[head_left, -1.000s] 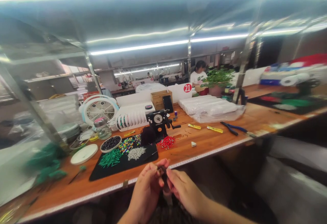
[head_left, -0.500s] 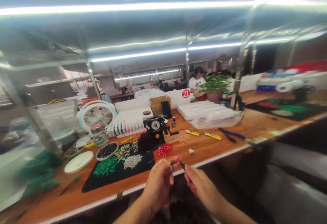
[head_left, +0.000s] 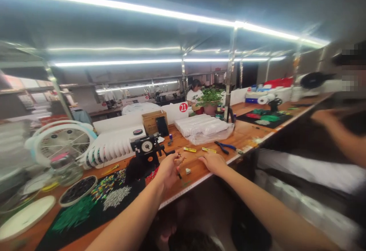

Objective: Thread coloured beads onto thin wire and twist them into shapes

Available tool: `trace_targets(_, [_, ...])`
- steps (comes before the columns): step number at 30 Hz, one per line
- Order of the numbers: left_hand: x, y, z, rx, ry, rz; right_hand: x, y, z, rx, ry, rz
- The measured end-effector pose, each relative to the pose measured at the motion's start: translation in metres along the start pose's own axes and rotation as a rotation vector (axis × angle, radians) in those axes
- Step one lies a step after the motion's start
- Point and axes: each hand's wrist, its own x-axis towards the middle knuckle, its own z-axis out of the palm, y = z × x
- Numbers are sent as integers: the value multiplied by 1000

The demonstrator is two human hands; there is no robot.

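My left hand [head_left: 170,170] is over the bench beside the crank of a black hand-cranked device [head_left: 147,147] with a round dial. Its fingers are curled, with a small dark strand at the fingertips and a thin dark-and-orange piece below them; what they hold is too small to name. My right hand [head_left: 214,163] lies low at the bench edge, fingers bent together and pointing left at the wood. Anything in its fingertips is too small to make out. A small white lump [head_left: 188,171] lies between the hands. Just behind the right hand is a yellow-handled tool [head_left: 208,150].
Blue-and-black pliers [head_left: 225,147] and another yellow tool [head_left: 189,149] lie nearby. On a black mat are green tubes [head_left: 74,214], silver pieces [head_left: 117,197] and coloured beads [head_left: 104,187]. White wrapped rolls [head_left: 197,125] stand behind. At right is a co-worker's arm [head_left: 340,129].
My view has turned right, bringing the co-worker into sight. My hands, close together before the bench edge earlier, have reached forward over the bench and moved apart.
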Motion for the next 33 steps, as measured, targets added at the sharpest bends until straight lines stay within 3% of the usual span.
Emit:
trace_targets(4, [15, 2, 11, 65, 41, -24, 18, -1, -4, -9, -7, -17])
trace_targets(10, [13, 11, 16, 94, -14, -7, 53, 20, -15, 65, -7, 138])
trace_targets(14, [11, 17, 10, 81, -63, 22, 65, 21, -16, 289, -52, 133])
trace_targets(17, [15, 19, 2, 56, -112, 46, 62, 1, -15, 547, -22, 38])
trace_targets(21, [20, 18, -5, 3, -180, 58, 45, -42, -10, 951, -43, -114])
trace_targets(25, [0, 14, -1, -48, -276, 20, 14, -67, -12, 1309, -41, -106])
trace_targets(29, [-43, -9, 5, -75, -462, -99, -29, -55, -22, 1602, -73, -4])
trace_targets(31, [-60, -33, 1, -69, -532, -156, -55, -42, -23, 1793, -167, 47])
trace_targets(33, [-67, -67, -10, -28, -517, -250, -83, -31, -13, 1910, -238, 115])
